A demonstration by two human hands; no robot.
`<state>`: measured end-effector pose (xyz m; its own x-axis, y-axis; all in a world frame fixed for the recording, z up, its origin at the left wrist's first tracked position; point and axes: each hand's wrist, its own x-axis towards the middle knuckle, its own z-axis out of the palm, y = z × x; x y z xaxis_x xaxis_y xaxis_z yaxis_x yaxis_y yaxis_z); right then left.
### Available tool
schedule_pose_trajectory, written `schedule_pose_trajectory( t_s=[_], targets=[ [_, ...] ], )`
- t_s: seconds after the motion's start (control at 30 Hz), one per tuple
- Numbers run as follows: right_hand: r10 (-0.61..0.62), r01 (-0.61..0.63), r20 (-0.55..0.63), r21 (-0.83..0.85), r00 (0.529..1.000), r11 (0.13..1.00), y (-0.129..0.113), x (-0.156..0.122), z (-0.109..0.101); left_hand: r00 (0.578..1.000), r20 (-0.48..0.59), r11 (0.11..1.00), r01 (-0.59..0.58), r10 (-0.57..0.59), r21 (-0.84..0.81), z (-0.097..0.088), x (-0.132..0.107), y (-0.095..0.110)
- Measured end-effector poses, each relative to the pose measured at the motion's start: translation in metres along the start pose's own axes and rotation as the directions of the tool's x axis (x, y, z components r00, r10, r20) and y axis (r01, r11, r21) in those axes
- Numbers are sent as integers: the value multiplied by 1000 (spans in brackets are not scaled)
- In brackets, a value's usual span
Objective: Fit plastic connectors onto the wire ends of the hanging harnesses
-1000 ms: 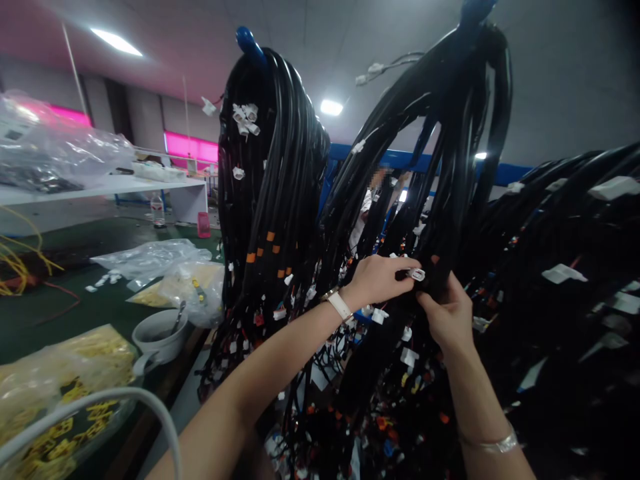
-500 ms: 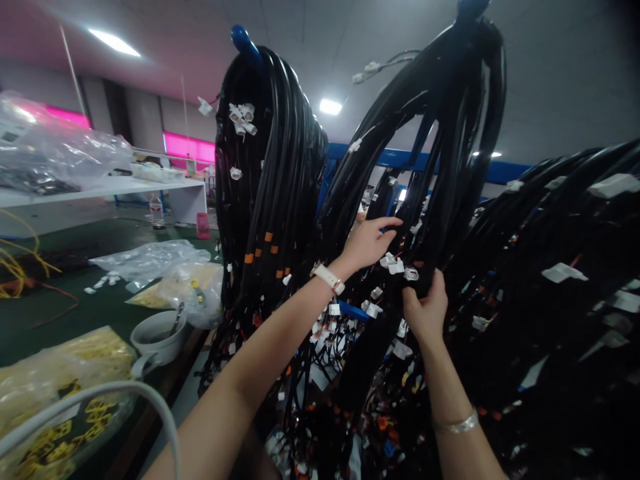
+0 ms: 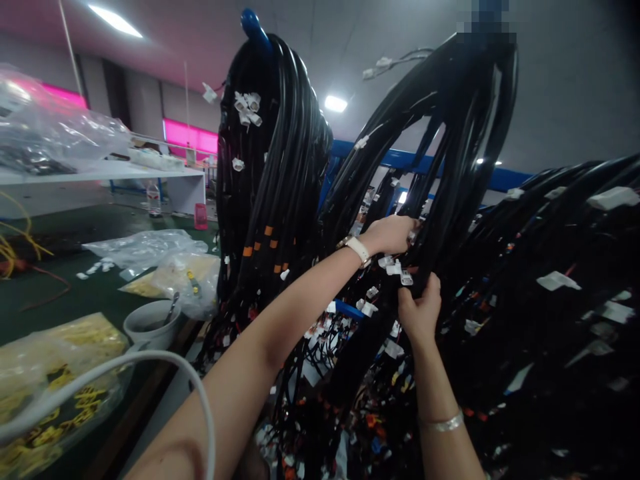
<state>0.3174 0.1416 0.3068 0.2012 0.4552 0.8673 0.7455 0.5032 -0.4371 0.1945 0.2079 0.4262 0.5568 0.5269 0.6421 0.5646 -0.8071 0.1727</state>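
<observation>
A thick bundle of black wiring harnesses [image 3: 380,143] hangs in a loop before me, with small white plug connectors [image 3: 394,268] sticking out of it. My left hand [image 3: 395,233], below a white watch, reaches into the loop. Its fingers are curled against the inner black cables, and the fingertips are partly hidden there. Lower down, my right hand [image 3: 420,308] is wrapped round the harness bundle, thumb on the near side, other fingers mostly behind it. The white connectors lie between the two hands.
More harnesses hang on the left [image 3: 295,147] and right [image 3: 540,227] of a blue rack [image 3: 400,159]. On the green table [image 3: 110,277] at left are bags of yellow parts [image 3: 55,393] and a white mug [image 3: 150,323]. A white cable [image 3: 165,357] arcs across the lower left.
My left hand has moved right and its fingers have closed on the inner cables. The right hand still grips the bundle. The view has shifted slightly.
</observation>
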Motion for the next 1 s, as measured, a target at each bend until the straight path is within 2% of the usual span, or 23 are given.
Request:
schedule_pose_trajectory(
  t_s=[0.1, 0.17, 0.27, 0.4, 0.47, 0.57, 0.63, 0.7, 0.83, 0.93, 1.0],
  targets=[
    [-2, 2, 4, -25, 1000, 1000, -2, 0, 1, 983, -177, 997, 65, -55, 52, 6, -25, -1],
    [-2, 3, 7, -30, 1000, 1000, -2, 0, 2, 964, -235, 991, 131, -128, 0, 11, -40, -6],
    [10, -10, 1, -22, 1000, 1000, -3, -1, 3, 953, -183, 961, 206, -240, -184, 19, -58, -16],
    [21, -21, -20, -9, 1000, 1000, -2, -1, 5, 968, -86, 886, 178, -236, -428, 25, -69, -24],
    [18, -19, -27, -3, 999, 1000, -2, -2, 6, 976, -2, 793, 177, -220, -583, 26, -73, -25],
    [6, -6, -39, -1, 999, 1000, -1, -1, 7, 955, 213, 511, 290, -205, -809, 29, -78, -22],
    [-4, 4, -48, -2, 999, 1000, -1, -1, 8, 929, 310, 349, 363, -201, -864, 34, -81, -18],
    [-6, 6, -52, -1, 999, 1000, 0, -1, 8, 918, 319, 295, 380, -235, -876, 41, -82, -14],
    [-8, 8, -41, -4, 999, 1000, 4, 1, 8, 935, 171, 349, 280, -311, -895, 52, -80, -10],
    [-48, 49, 23, -22, 999, 999, 3, -1, 3, 948, 1, 482, 162, -318, -861, 53, -78, -11],
    [-86, 88, 35, -62, 996, 994, -5, -4, -4, 950, -66, 579, 129, -304, -805, 49, -78, -13]
  ],
)
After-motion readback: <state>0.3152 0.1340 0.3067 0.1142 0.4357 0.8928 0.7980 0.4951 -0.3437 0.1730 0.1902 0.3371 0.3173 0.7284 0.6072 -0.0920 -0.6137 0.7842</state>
